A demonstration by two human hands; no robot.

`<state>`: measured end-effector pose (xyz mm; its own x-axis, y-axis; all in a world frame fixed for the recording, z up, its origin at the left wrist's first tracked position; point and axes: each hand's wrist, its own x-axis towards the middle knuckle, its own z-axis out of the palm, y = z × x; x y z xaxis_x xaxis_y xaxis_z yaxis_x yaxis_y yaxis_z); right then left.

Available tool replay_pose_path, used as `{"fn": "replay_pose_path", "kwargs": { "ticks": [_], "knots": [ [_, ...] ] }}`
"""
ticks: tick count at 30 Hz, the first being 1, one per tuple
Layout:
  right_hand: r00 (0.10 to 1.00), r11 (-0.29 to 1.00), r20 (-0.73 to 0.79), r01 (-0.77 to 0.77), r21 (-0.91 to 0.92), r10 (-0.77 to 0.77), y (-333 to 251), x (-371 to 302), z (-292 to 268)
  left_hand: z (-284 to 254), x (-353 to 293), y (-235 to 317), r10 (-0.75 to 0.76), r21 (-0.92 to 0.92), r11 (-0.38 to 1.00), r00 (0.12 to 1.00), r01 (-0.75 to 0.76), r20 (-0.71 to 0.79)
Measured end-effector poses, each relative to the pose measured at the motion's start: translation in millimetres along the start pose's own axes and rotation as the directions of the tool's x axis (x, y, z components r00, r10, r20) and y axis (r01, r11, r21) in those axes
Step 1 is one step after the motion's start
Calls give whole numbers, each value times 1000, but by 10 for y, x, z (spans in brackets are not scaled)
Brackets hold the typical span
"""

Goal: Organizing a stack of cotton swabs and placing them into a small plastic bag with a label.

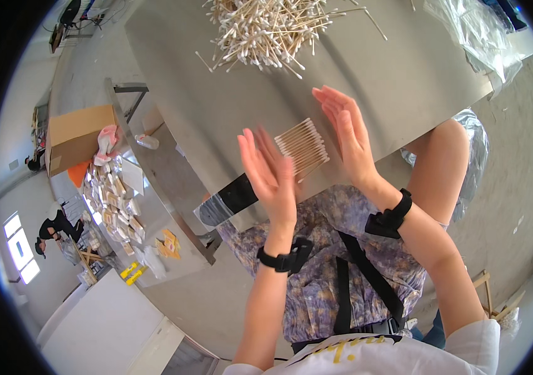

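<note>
Neat bundle of cotton swabs point(302, 147) (wooden sticks, white tips) lying flat near table edge

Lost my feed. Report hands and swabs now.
Left hand open, flat against the swab bundle. Right hand open on the other side. Bundle lies on the grey table. Loose swab pile beyond, apart.

1 neat bundle of cotton swabs point(302, 147) near; 1 loose heap of swabs point(266, 28) far; 1 cardboard box point(79, 136) left; 2 yellow bottles point(133, 272) near left.
</note>
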<state>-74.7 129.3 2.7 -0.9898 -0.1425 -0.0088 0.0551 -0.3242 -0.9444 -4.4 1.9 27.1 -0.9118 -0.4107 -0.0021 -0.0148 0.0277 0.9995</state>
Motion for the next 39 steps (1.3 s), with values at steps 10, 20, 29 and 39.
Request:
{"fn": "replay_pose_path", "kwargs": {
  "ticks": [10, 20, 29, 39],
  "knots": [
    [997, 1000, -73, -22, 1, 22, -28, 66, -10, -316, 68, -86, 103, 710, 600, 915, -370, 390],
    [1000, 999, -13, 3, 52, -3, 55, -8, 109, 29, 236, -92, -64, -184, 981, 997, 54, -47],
    [1000, 990, 19, -22, 136, 20, 24, 59, 121, 111, 270, -84, -40, -219, 975, 997, 26, -61],
    [997, 989, 2, -73, 128, 73, 0, 74, 19, 108, 191, -134, 154, 558, 783, 954, -277, 258]
  ]
}}
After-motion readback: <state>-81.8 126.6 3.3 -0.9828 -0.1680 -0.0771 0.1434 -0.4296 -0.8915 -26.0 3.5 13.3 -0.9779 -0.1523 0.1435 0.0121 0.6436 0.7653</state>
